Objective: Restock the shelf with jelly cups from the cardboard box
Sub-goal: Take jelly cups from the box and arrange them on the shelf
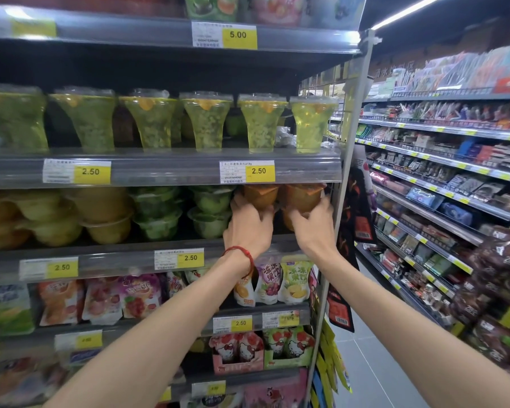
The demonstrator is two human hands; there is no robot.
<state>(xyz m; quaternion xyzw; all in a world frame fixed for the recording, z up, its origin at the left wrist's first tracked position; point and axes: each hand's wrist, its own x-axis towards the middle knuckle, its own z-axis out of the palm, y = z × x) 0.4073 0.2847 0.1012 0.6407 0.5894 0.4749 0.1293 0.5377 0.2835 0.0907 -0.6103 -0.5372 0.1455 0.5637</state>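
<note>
— Since the cups were sealed, how would they have handled?

— Probably light but wobbly. The thin, smooth plastic walls could dent or slip, so the stiffer rim or the lower wall looked the safest hold.

— And the hands?

— Just left of the left hand (249, 228) sat stacked green jelly cups (211, 212). Its fingers curled closely round the left orange jelly cup (261, 195). Beside it, the right hand (312, 228) wrapped the right orange jelly cup (302, 197) the same way. Both cups were above the shelf rail (115, 260), which ran under the wrists. No cardboard box showed.
</note>
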